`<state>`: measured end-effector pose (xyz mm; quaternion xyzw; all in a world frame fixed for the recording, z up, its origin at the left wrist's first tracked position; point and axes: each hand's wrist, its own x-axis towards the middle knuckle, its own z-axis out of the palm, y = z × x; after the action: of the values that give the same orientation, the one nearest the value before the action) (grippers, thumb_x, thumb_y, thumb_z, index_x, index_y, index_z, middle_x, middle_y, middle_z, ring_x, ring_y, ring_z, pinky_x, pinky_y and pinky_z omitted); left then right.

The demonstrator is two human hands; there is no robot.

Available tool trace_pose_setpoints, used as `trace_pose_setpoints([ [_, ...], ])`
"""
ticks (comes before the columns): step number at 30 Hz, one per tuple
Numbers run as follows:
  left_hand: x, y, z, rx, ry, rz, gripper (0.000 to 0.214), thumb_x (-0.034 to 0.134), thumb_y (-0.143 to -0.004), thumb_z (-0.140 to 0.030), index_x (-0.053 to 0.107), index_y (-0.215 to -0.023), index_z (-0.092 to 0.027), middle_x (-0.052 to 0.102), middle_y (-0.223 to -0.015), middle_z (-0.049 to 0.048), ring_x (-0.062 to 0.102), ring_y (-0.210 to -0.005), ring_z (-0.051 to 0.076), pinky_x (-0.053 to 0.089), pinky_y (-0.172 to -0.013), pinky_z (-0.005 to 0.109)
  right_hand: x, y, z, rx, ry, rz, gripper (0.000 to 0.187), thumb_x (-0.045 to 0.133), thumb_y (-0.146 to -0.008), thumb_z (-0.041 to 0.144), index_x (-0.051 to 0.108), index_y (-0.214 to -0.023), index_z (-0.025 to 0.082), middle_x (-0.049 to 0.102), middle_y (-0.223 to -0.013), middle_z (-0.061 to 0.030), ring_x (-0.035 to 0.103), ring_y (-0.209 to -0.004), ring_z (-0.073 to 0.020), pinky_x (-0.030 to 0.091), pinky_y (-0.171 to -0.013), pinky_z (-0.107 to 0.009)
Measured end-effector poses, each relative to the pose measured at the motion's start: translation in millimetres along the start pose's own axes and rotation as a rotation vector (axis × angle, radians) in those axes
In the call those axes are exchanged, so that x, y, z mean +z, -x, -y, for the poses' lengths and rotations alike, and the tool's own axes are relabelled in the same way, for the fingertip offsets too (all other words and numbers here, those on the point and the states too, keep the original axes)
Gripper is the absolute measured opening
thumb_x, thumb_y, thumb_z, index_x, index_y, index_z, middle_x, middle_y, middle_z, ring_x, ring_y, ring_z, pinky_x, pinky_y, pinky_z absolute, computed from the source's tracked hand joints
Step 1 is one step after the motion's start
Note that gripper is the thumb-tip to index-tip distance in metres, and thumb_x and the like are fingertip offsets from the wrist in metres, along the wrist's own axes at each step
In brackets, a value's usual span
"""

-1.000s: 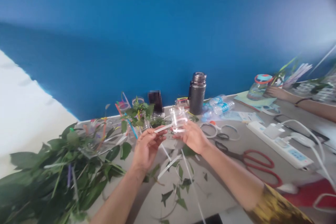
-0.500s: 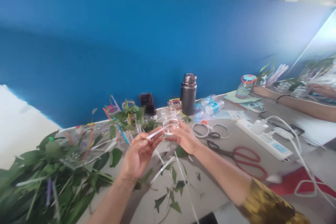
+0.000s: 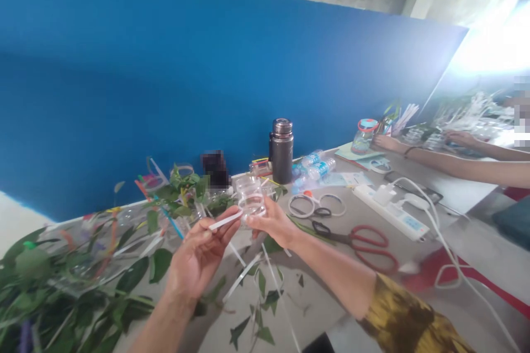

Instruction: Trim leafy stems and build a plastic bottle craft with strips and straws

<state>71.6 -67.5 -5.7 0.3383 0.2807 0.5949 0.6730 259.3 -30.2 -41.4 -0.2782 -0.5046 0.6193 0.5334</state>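
So far, the clear plastic container (image 3: pixel 250 201) stays off the desk (image 3: pixel 318 314), gripped by the curled fingers of the right hand (image 3: pixel 271 223). Just beside it, the nearly closed left hand (image 3: pixel 199 256) pinches a white plastic strip (image 3: pixel 226 220). More loose strips (image 3: pixel 242 278) and cut leaves (image 3: pixel 264 335) lie below, with red-handled scissors (image 3: pixel 370 245) off to the right.

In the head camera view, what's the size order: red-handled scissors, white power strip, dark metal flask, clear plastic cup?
Red-handled scissors and white power strip look alike, largest. Dark metal flask and clear plastic cup next, order unsure.
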Motion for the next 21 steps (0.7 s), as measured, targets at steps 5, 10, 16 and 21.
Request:
trace_pose_setpoints([
  [5, 0.7, 0, -7, 0.026, 0.04, -0.058, 0.008, 0.077, -0.063, -0.019, 0.07, -0.064, -0.019, 0.081, -0.108, 0.0116, 0.074, -0.109, 0.029, 0.06, -0.1, 0.042, -2, -2, 4, 0.041, -0.101, -0.001, 0.055, 0.088, -0.069, 0.044, 0.063, -0.112, 0.022, 0.069, -0.095, -0.0017, 0.068, -0.079, -0.0184, 0.058, -0.054, -0.026],
  [10, -1.3, 2, -16, 0.024, 0.074, -0.121, 0.01, 0.075, -0.061, -0.017, 0.068, -0.066, -0.02, 0.081, -0.089, 0.0051, 0.074, -0.107, 0.031, 0.065, -0.086, 0.039, -10, -9, 4, 0.069, -0.272, 0.037, 0.051, 0.085, -0.07, 0.043, 0.064, -0.112, 0.024, 0.072, -0.098, -0.0018, 0.07, -0.073, -0.0185, 0.054, -0.05, -0.025],
  [16, -1.8, 2, -18, 0.036, 0.08, -0.148, 0.016, 0.077, -0.058, -0.019, 0.066, -0.069, -0.02, 0.07, -0.072, 0.0026, 0.074, -0.095, 0.029, 0.066, -0.075, 0.036, -20, -15, 8, 0.21, -0.477, 0.024, 0.044, 0.068, -0.085, 0.058, 0.061, -0.11, 0.022, 0.077, -0.087, -0.005, 0.062, -0.057, -0.0169, 0.043, -0.05, -0.027],
  [21, -2.8, 4, -20, -0.007, 0.143, -0.091, 0.024, 0.079, -0.056, -0.018, 0.059, -0.069, -0.019, 0.06, -0.067, 0.0003, 0.07, -0.081, 0.022, 0.064, -0.068, 0.031, -30, -18, 18, 0.256, -0.624, 0.083, 0.062, 0.037, -0.093, 0.076, 0.063, -0.11, 0.022, 0.072, -0.072, -0.0037, 0.036, -0.04, -0.0108, 0.027, -0.047, -0.025],
])
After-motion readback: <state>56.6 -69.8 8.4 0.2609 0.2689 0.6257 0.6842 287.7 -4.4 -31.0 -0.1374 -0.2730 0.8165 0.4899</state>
